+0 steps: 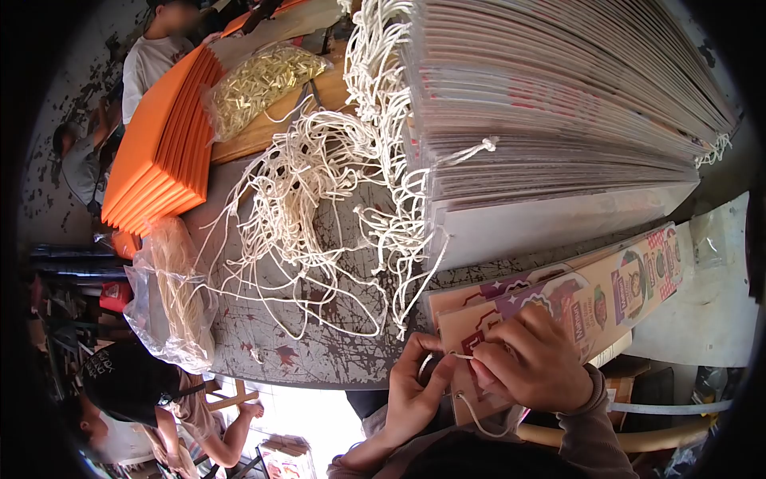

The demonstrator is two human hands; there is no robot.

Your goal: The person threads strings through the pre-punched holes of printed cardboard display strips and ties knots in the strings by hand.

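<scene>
Near the bottom centre, my left hand [419,391] pinches a white cord [461,356] between thumb and finger. My right hand [531,359] has its fingers closed on the same cord just to the right, over a printed cardboard piece [590,307]. Another stretch of cord loops below my hands from a hole at the card's lower end. A second printed card lies partly under the first. Beyond them stands a long row of packed flat sheets [558,191], with knotted white cords hanging from its left end.
A tangle of white cords [311,176] lies on the scratched table [263,355]. Farther left are a bag of cord [177,295], stacked orange pieces [163,144] and a bag of small gold-coloured parts [267,84]. Several people are at the left.
</scene>
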